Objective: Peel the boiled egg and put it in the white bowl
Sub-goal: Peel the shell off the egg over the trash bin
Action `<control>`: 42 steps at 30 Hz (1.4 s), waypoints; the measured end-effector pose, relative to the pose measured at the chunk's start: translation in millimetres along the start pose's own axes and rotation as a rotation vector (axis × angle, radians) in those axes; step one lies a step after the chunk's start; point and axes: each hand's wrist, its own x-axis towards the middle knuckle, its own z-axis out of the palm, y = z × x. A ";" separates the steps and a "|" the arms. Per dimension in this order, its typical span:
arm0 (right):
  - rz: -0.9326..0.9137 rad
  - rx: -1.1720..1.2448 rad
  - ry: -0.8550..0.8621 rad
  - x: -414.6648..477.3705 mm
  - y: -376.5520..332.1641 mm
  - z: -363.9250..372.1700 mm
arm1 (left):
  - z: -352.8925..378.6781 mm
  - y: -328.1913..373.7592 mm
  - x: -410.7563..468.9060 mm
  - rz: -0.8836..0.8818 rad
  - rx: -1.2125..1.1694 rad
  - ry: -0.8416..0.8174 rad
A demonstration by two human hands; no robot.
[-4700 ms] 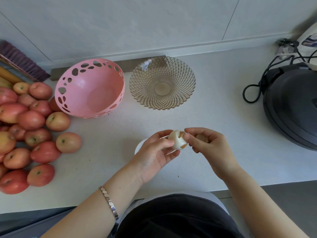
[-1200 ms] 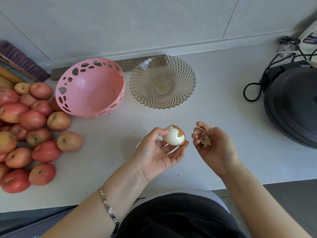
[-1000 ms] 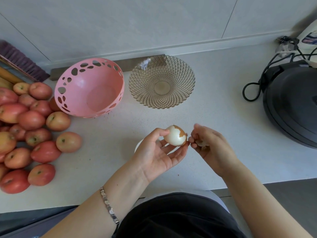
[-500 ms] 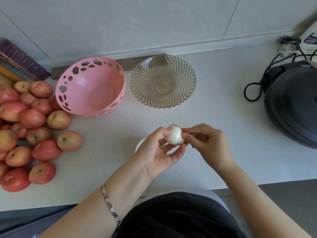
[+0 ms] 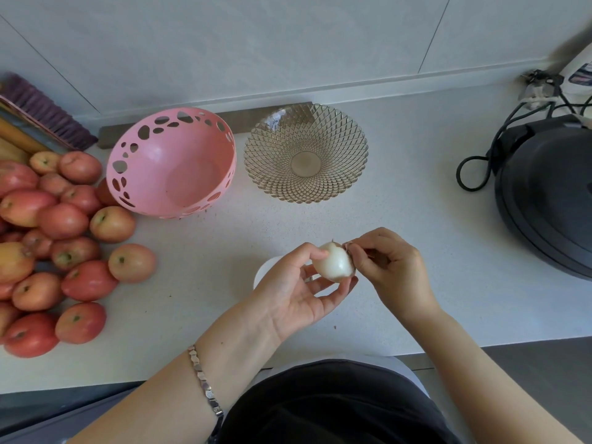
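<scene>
My left hand (image 5: 294,296) holds the boiled egg (image 5: 333,261) between thumb and fingertips above the counter. The egg shows mostly bare white, with a thin brown strip of shell along its right edge. My right hand (image 5: 389,270) pinches that shell strip with thumb and forefinger, and shell bits seem tucked in its curled fingers. The white bowl (image 5: 265,271) sits on the counter under my left hand; only a sliver of its rim shows left of my thumb.
A pink perforated bowl (image 5: 169,163) and a clear patterned glass bowl (image 5: 306,152) stand at the back. A heap of red apples (image 5: 48,238) fills the left. A black appliance (image 5: 544,193) with cables sits at the right. The counter edge runs just in front of me.
My right hand, which held loose shell bits apart from the egg, has come back to it and pinches shell at its right edge. The left hand has turned the egg, showing more bare white.
</scene>
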 end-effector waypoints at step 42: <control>0.528 0.518 0.006 1.6 -13.6 -1.3 | -2.8 -0.8 1.1 0.090 0.037 0.064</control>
